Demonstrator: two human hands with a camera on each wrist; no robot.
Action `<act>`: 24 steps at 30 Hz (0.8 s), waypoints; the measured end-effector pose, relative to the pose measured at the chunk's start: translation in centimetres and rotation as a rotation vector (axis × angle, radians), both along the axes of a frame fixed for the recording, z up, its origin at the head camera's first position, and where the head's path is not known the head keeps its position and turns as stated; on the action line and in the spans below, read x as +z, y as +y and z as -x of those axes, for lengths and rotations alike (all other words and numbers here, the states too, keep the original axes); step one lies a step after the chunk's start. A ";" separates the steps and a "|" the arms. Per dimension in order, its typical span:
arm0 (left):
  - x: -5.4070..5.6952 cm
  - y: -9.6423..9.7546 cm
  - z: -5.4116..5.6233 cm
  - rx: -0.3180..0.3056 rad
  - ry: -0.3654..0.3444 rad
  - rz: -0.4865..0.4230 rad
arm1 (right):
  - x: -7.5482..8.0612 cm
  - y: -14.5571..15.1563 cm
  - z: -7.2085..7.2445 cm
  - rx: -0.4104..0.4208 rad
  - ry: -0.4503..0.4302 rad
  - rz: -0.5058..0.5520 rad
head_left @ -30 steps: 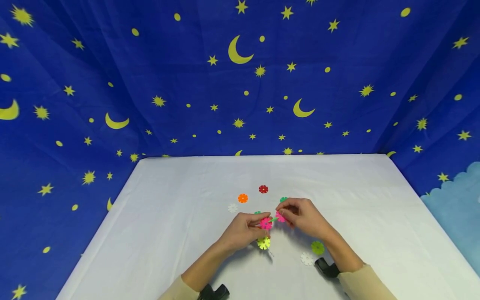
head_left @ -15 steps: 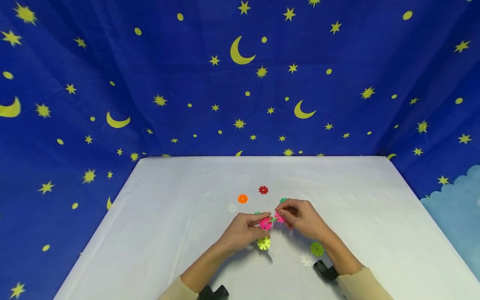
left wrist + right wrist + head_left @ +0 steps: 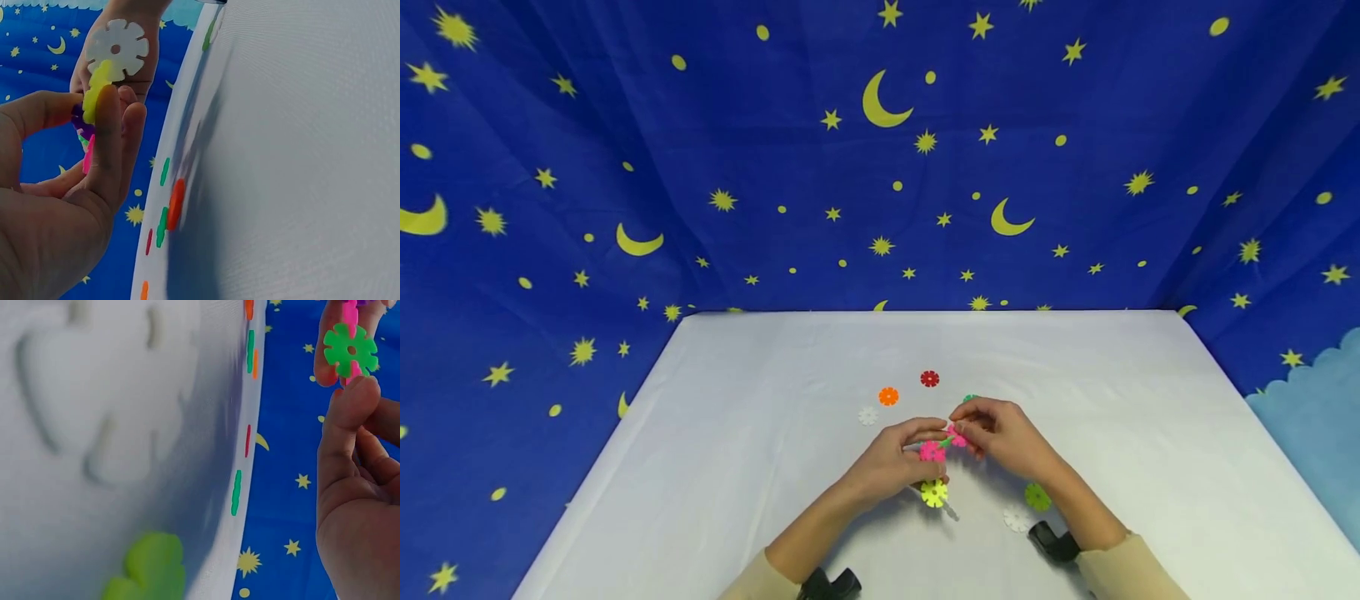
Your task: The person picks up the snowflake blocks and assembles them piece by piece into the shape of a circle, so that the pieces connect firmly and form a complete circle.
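From my station I recorded a chain [image 3: 933, 452] of thin, smooth, notched discs held above the white cloth [image 3: 760, 400]. The left hand's [image 3: 886, 463] fingers pinched it near its yellow disc [image 3: 934, 493]; the right hand's [image 3: 1003, 437] pinched a pink disc [image 3: 957, 437]. A green disc [image 3: 340, 347] between showed a round centre hole.

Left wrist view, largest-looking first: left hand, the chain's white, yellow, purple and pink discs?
1. Left hand
2. White disc
3. Yellow disc, seen nearly edge-on
Unranked, smaller: purple disc and pink disc. Both are partly hidden, so their order is unsure.
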State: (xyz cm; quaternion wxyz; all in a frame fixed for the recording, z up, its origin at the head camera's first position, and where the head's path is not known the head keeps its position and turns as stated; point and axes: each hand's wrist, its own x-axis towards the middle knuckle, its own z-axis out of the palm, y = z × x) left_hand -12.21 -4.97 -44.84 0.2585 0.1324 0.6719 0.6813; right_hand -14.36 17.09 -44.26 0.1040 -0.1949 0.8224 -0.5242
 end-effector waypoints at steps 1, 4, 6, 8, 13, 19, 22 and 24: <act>0.0 0.0 0.0 -0.010 -0.007 -0.008 | 0.5 -0.1 -0.2 0.003 -0.008 0.000; 0.1 0.0 -0.1 -0.025 -0.011 -0.016 | 2.0 -0.4 -0.8 0.021 -0.020 0.006; 0.1 0.0 -0.1 -0.016 -0.006 -0.020 | 2.4 -0.4 -1.0 0.034 -0.024 0.013; 0.1 0.0 -0.1 -0.002 0.001 -0.021 | 1.9 -0.2 -0.8 0.040 -0.027 0.020; -0.1 0.0 0.1 0.016 -0.003 -0.020 | 0.2 0.4 0.1 0.042 -0.050 0.030; -0.2 0.1 0.1 0.030 -0.010 -0.027 | -0.1 1.1 0.5 0.050 -0.034 0.037; -0.3 0.0 0.1 0.047 -0.006 -0.032 | 0.1 1.6 0.6 0.043 -0.020 0.036; -0.3 0.0 0.1 0.054 -0.002 -0.034 | 0.1 2.0 0.7 0.028 -0.020 0.033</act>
